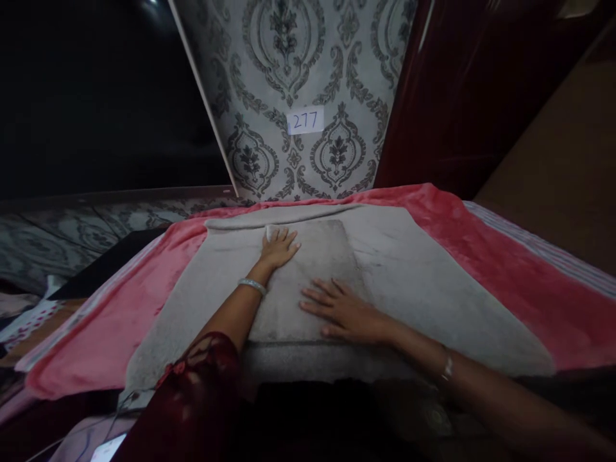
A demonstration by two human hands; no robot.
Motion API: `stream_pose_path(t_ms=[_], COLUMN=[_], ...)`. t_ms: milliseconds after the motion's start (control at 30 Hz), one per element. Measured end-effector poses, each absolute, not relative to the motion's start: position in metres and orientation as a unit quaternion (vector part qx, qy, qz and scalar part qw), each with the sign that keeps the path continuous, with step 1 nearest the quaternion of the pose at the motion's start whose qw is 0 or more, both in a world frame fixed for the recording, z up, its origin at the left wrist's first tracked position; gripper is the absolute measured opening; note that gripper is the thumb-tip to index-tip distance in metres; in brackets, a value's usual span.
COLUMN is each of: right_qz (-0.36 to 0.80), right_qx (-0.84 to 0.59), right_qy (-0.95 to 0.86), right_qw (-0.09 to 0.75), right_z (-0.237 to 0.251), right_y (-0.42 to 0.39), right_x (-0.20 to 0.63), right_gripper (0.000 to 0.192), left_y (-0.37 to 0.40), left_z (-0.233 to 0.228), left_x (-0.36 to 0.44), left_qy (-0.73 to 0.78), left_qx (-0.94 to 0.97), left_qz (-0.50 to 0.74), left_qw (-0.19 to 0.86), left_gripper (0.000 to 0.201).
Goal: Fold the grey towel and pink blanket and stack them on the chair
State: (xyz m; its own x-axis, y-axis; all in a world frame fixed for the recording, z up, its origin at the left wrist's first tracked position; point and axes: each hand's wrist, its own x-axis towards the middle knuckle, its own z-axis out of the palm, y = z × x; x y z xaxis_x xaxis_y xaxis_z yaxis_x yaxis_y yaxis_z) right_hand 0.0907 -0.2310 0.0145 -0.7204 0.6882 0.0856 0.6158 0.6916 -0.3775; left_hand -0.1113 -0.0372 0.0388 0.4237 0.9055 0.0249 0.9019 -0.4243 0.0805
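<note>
- From my remote seat I see a black panel point(96, 96) filling the upper left of the frame and a glossy dark-red panel point(452, 90) the upper right.
- Between them I have patterned wallpaper point(283, 38) with a paper label point(305, 120) reading "277".
- A pink-red blanket point(81, 314) spreads across the middle, with striped cloth point(568, 263) showing past its right edge.
- At left I make out a black flat object point(110, 263) and a dotted cloth point(26, 327); a lit device point(110, 448) is cut off at lower left.
- My view of the grey cloth point(404, 276), lying on the blanket, is partly blocked by both forearms and a dark-red sleeve point(192, 391).
- The folded grey section point(322, 250) sits mid-frame; I can't tell whether it is separate.
- My left hand point(279, 249) lies palm down at its upper left, fingers spread.
- My right hand point(344, 311), blurred, is spread over its lower right; contact is unclear.
</note>
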Motion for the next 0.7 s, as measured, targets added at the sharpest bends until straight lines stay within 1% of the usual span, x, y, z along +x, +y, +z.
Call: stream_pose_path(t_ms=[133,200,300,367,433,533,600,700], right_qz=[0.249,0.281,0.247,0.192,0.145,0.101,0.076,0.042], right_qx=[-0.315,-0.323,-0.381,-0.408,-0.426,-0.462,-0.472,-0.469], right_qy=[-0.909,-0.891,-0.857,-0.850,-0.855,-0.861,-0.866,-0.872], right_qw=[0.113,0.150,0.243,0.270,0.257,0.185,0.146,0.137], right_z=[0.027,0.037,0.047,0.049,0.045,0.030,0.018,0.004], right_y=[-0.287,-0.287,-0.249,-0.209,-0.169,-0.129,-0.120,-0.120], right_x=[0.092,0.099,0.107,0.102,0.090,0.066,0.055,0.050], right_gripper=[0.059,0.056,0.056,0.057,0.057,0.057,0.057,0.058], left_y=[-0.049,-0.067,-0.112,-0.149,-0.184,-0.221,-0.234,-0.244], left_z=[0.048,0.054,0.058,0.055,0.047,0.030,0.020,0.011], left_x=[-0.114,-0.119,-0.130,-0.139,-0.148,-0.159,-0.164,-0.167], left_qy=[0.524,0.518,0.488,0.460,0.437,0.428,0.443,0.470], left_qx=[0.851,0.855,0.872,0.886,0.898,0.902,0.895,0.880], left_qz=[0.016,0.014,0.035,0.046,0.043,0.039,0.053,0.073], left_qw=[0.030,0.029,0.025,0.026,0.033,0.031,0.013,-0.006], left_gripper=[0.062,0.061,0.061,0.065,0.070,0.072,0.070,0.069])
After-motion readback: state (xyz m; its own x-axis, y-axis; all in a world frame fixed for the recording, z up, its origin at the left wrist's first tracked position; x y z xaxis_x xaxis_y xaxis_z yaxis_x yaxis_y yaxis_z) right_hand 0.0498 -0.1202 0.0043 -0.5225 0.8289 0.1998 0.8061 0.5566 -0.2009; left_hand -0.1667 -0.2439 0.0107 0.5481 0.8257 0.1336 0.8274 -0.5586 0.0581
